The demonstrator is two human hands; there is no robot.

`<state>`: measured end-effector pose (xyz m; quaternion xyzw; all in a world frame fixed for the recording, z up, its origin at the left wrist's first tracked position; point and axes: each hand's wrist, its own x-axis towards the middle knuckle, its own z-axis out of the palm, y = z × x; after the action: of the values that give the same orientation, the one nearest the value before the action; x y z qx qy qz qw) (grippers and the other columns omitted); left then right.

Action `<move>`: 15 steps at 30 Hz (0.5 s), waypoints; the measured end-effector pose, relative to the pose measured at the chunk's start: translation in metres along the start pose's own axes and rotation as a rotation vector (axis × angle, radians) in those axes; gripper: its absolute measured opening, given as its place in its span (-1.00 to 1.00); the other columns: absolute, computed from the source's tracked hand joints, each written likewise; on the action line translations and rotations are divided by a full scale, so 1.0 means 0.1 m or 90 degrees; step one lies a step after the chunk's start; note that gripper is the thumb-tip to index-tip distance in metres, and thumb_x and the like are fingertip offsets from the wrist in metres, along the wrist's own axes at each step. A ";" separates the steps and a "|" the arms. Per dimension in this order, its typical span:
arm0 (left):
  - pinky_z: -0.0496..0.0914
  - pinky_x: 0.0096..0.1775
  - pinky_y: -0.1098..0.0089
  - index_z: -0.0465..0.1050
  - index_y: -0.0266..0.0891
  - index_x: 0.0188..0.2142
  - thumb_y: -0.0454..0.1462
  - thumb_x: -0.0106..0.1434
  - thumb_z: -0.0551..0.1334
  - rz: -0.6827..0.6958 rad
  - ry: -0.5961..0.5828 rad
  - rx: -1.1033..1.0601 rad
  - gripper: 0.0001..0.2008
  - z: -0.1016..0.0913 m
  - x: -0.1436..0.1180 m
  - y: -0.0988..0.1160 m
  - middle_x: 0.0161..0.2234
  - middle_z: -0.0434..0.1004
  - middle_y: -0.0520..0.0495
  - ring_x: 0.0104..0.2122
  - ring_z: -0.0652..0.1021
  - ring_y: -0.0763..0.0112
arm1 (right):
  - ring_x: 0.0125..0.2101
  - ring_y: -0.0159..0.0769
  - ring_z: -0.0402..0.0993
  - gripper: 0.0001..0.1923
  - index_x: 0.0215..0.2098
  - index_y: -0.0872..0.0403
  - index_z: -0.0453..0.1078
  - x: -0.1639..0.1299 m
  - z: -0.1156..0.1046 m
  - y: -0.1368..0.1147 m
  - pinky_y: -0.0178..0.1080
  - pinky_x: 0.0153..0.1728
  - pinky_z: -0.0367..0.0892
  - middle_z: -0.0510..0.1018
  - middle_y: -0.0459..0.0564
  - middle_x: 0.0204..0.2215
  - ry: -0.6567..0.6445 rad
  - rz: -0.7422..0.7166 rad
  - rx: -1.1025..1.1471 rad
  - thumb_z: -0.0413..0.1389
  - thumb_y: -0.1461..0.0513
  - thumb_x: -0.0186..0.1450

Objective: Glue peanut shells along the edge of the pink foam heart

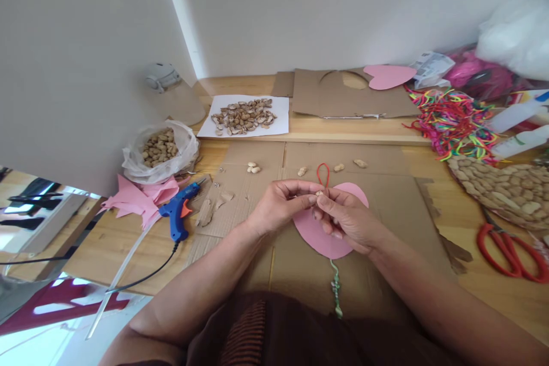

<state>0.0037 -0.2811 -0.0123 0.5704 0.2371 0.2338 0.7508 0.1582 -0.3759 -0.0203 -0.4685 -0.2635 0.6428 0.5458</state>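
My left hand (285, 204) and my right hand (345, 216) meet over a pink paper heart (330, 243). Pinched between the fingertips of both hands is a peanut (320, 194), mostly covered by the fingers. A red cord loop (323, 174) sticks out from the heart's top, and a green twisted cord (335, 289) hangs from its lower tip. Just beyond the hands lie loose peanuts, one peanut (302, 171) left of the loop and another peanut (338, 167) to its right. The heart rests on a cardboard sheet (386, 240).
A blue glue gun (175, 211) lies at left beside pink paper scraps (132, 200) and a bag of peanuts (159, 148). Peanut shells (244, 116) cover white paper behind. Coloured cords (454, 123), a peanut-covered piece (501, 189) and red-handled scissors (510, 254) are at right.
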 end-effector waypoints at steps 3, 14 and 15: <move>0.43 -0.25 0.42 0.65 -0.28 -0.13 -0.18 0.20 0.42 -0.007 0.018 -0.001 -0.71 0.00 0.01 0.00 -0.39 0.64 -0.07 -0.40 0.55 0.48 | -0.70 -0.56 0.37 -0.58 -0.36 0.13 0.44 0.00 0.00 0.00 -0.53 -0.81 0.10 0.53 -0.11 -0.50 -0.009 0.006 -0.003 0.34 -0.06 0.22; 0.50 -0.18 0.36 0.65 -0.29 -0.14 -0.20 0.21 0.38 0.046 0.037 0.119 -0.74 0.03 -0.03 0.08 -0.25 0.69 -0.16 -0.30 0.63 0.36 | -0.46 -0.26 0.57 -0.82 -0.28 0.11 0.49 0.01 -0.02 -0.04 -0.38 -0.66 0.37 0.54 0.00 -0.43 -0.027 0.031 0.092 0.26 0.16 0.22; 0.51 -0.16 0.35 0.65 -0.29 -0.13 -0.20 0.22 0.37 0.066 0.055 0.144 -0.74 0.03 -0.02 0.08 -0.22 0.70 -0.17 -0.28 0.63 0.35 | -0.43 -0.24 0.58 -0.83 -0.26 0.10 0.50 0.00 -0.02 -0.05 -0.37 -0.66 0.36 0.54 0.01 -0.40 -0.031 0.041 0.106 0.24 0.18 0.21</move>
<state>0.0029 -0.2826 -0.0036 0.6524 0.2640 0.2684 0.6577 0.1620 -0.3749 -0.0173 -0.4140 -0.2069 0.6909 0.5554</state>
